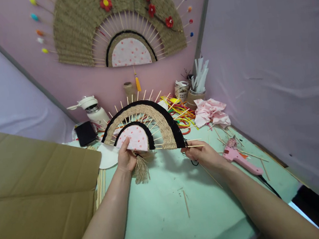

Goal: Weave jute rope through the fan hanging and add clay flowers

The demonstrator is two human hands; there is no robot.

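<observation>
A half-round woven fan [167, 137] is held up over the table, with thin wooden sticks fanning out past its black-edged straw band. At its centre is a white half-circle [134, 137] with pink spots and a black border. My left hand [127, 158] grips the lower edge of that half-circle, thumb on the front. A frayed straw tassel [141, 171] hangs just right of this hand. My right hand [200, 154] is closed at the fan's lower right corner, pinching the end of the black strip [179, 134] beside the last stick. A dark loop dangles under those fingers.
A pink glue gun [240, 158] lies to the right among loose sticks. Crumpled pink paper [212, 112], colourful pipe cleaners [186, 118] and a white bottle [98, 114] sit behind. Cardboard [38, 198] covers the left side. A larger finished fan [74, 33] hangs on the wall.
</observation>
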